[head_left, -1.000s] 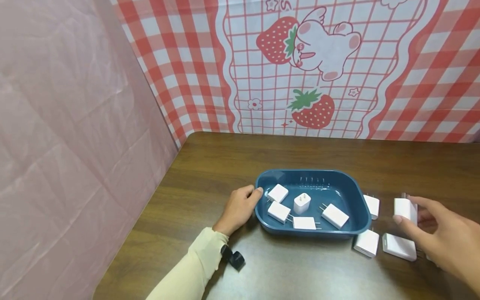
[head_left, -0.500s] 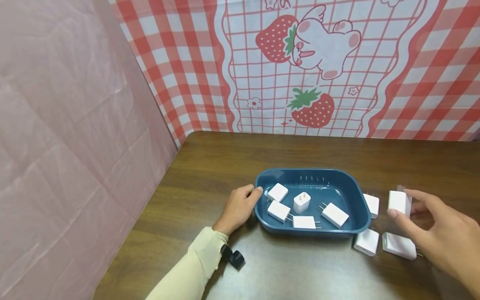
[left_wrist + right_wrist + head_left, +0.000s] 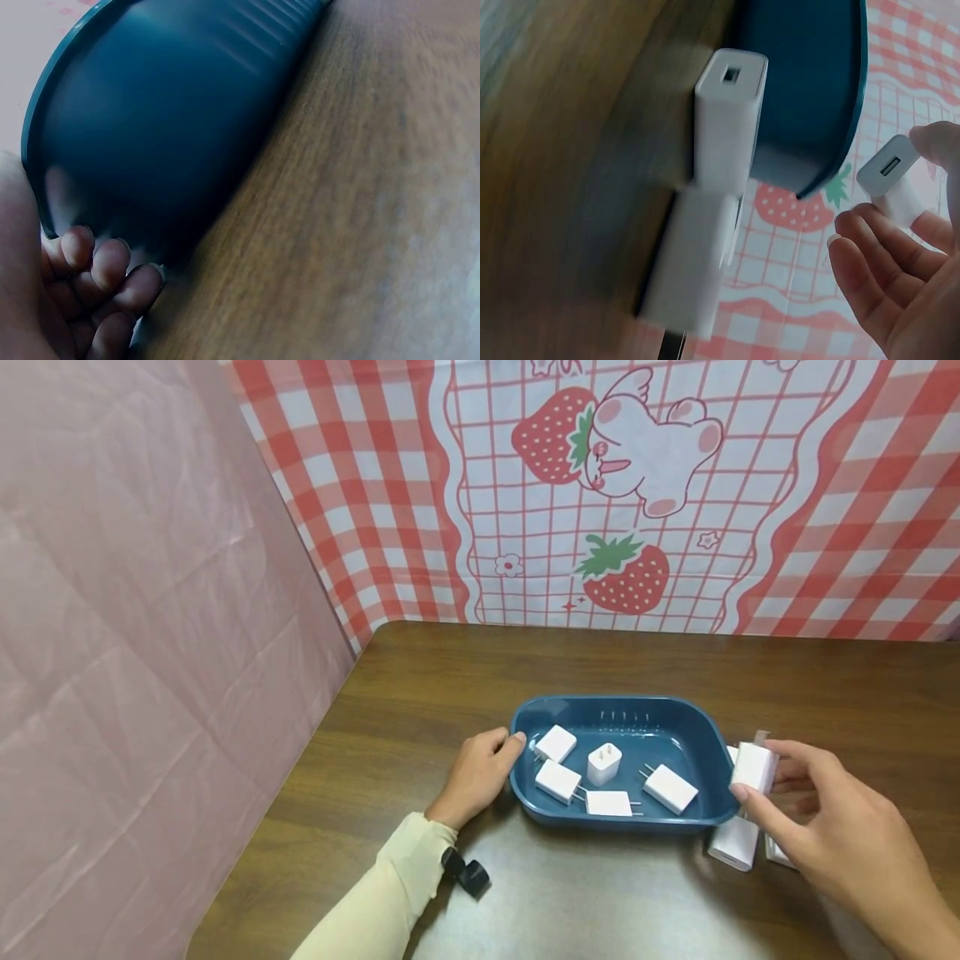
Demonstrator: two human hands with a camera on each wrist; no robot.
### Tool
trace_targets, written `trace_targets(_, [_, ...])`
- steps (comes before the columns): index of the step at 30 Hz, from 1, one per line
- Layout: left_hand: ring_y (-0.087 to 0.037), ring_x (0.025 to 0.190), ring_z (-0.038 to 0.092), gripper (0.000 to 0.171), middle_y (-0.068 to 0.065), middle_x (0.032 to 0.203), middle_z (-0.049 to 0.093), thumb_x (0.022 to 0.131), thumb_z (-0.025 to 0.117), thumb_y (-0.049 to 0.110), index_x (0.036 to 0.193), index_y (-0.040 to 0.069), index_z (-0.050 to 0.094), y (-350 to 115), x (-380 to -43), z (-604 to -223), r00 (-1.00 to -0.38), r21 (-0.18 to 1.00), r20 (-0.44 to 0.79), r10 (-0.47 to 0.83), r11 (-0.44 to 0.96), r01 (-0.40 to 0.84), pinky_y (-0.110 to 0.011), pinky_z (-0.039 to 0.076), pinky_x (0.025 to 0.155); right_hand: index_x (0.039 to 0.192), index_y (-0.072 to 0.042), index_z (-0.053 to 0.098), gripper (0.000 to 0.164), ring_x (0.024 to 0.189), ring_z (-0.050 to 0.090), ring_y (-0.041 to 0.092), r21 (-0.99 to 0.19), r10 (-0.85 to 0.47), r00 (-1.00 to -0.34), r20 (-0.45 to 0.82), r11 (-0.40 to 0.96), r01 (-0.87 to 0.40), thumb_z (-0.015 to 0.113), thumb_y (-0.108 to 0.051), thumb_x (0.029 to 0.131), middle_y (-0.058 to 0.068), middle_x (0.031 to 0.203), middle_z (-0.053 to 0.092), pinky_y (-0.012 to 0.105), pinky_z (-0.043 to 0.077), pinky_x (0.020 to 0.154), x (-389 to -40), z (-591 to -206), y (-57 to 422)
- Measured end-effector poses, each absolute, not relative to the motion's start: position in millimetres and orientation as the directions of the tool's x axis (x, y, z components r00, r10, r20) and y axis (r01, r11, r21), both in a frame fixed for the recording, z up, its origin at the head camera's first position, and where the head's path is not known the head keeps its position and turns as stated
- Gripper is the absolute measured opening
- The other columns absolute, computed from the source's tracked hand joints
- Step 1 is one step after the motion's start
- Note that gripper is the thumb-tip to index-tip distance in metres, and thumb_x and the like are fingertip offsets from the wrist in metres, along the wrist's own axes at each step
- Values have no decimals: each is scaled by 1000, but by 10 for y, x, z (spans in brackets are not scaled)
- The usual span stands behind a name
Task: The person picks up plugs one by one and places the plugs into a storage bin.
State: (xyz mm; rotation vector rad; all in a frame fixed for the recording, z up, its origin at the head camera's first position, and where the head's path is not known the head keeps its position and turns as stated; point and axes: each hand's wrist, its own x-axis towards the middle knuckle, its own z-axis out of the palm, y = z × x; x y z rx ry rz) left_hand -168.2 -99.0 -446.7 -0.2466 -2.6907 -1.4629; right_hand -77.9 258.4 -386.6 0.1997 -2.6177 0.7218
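Note:
My left hand grips the left end of a blue plastic basin, thumb over the rim; in the left wrist view its curled fingers lie against the outer wall. Several white USB wall chargers, one of them standing prongs up, lie inside. At the basin's right rim, my right hand pinches another white charger between thumb and fingers, its prongs pointing up and away. The right wrist view shows the USB port of this held charger, raised off the table.
Beside the basin's right end, a white charger lies on the wooden table. Another charger is mostly hidden under my right hand, and one more peeks out behind the held one. A checked strawberry cloth hangs behind the table.
My right hand has carried the pinched charger leftward, from right of the loose chargers up to the basin's right rim. The left hand and the basin have stayed in place.

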Motion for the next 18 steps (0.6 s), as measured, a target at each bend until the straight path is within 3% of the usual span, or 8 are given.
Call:
trace_targets(4, [-17,55,50,44,1,58,50,100,53,43,66,15,49,-990,-1689,-4475,-985,825,136,108,539,173,-31,38,52,131,-6,56,70,71,66,14,-449,-45,-906,421,857,-252,90,-27,73,13,93,68,17,43,55,-775,-3859,2470])
trace_targets(7, [-17,55,50,44,1,58,49,99,53,44,66,15,49,-991,-1692,-4474,-984,823,139,108,541,175,-31,38,52,131,-6,56,71,73,67,31,-427,-57,-915,400,871,-242,89,-30,74,15,92,68,31,48,56,-779,-3855,2389])
trace_targets(11, [-18,55,51,45,1,58,50,99,52,45,66,15,49,-990,-1693,-4469,-985,820,137,103,546,171,-32,38,52,131,-6,58,73,77,66,33,-399,-89,-913,398,879,-260,91,-33,71,14,92,68,44,51,58,-790,-3863,2302])
trace_targets(15, [-18,55,52,45,1,57,51,99,52,45,65,15,49,-989,-1695,-4475,-986,818,137,99,550,169,-32,39,52,131,-7,59,75,77,60,29,-359,-128,-900,417,887,-292,92,-33,69,13,93,67,42,50,58,-800,-3873,2218])
trace_targets(18, [-18,55,52,45,1,57,51,99,53,45,65,15,48,-988,-1696,-4475,-985,819,139,98,548,170,-32,38,52,133,-8,58,75,77,57,27,-356,-136,-910,392,890,-286,90,-36,71,14,98,67,50,54,61,-795,-3865,2149])
